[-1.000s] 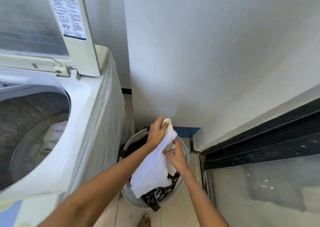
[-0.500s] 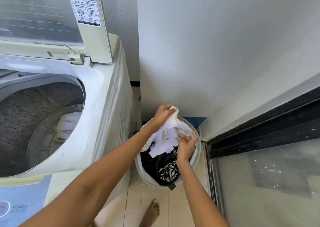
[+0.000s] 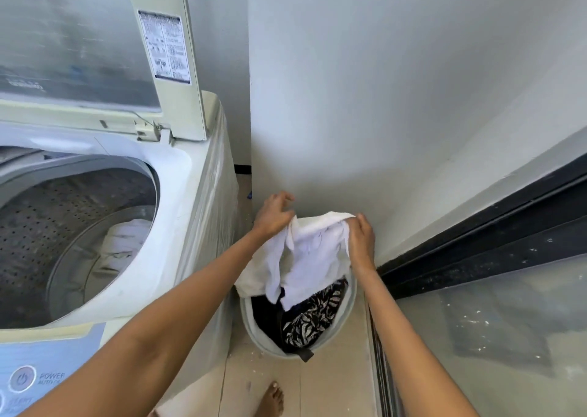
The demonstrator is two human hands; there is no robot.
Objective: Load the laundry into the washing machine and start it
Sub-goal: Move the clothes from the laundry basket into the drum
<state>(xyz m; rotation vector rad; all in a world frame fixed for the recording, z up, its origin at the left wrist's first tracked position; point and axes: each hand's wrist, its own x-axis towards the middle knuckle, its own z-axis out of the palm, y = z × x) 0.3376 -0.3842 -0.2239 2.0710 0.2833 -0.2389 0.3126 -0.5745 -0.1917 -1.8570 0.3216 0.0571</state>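
Both arms reach forward to lower centre of frame. Left hand (image 3: 273, 215) and right hand (image 3: 362, 240), fingers curled, each grip one top edge of a white garment (image 3: 309, 254), stretched between them over the laundry basket (image 3: 349, 302). Dark and patterned clothes (image 3: 313, 319) lie inside. Washing machine (image 3: 197, 213) at left, lid (image 3: 95, 41) raised, white laundry (image 3: 127, 238) in drum.

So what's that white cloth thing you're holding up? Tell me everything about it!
The white garment looks like soft, plain fabric, crumpled and folded over itself. The left hand grips its top edge on one side and the right hand pinches the other, so it is stretched between them. The rest hangs down in loose flaps over the laundry basket, covering part of the dark clothes inside. Whether it is a shirt or something else cannot be told.
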